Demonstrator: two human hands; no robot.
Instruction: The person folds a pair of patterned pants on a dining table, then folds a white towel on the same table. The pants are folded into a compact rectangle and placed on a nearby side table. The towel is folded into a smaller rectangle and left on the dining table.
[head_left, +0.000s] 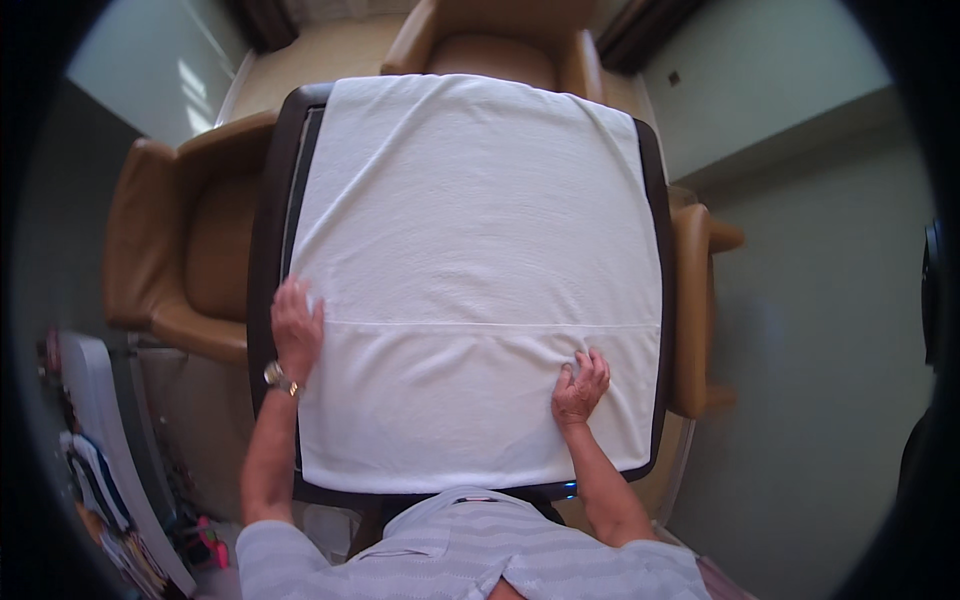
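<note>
A large white towel-like cloth (480, 217) lies spread over a dark-framed table (266, 225). Across it, below the middle, runs a straight raised line, a hem or the edge of a folded layer; I cannot tell which. My left hand (296, 322), with a metal-banded watch (281, 379) on the wrist, rests at the cloth's left edge, thumb apart from the fingers. On the near right part, just below that line, my right hand (581, 386) touches the cloth with bent, spread fingers. Soft creases fan out around it. Longer folds slant across the far corners.
Tan armchairs stand at the left (217, 240), far side (491, 60) and right (690, 307) of the table. A white surface (112, 435) with folded items beside it is at the lower left. Pale walls (795, 300) flank the table.
</note>
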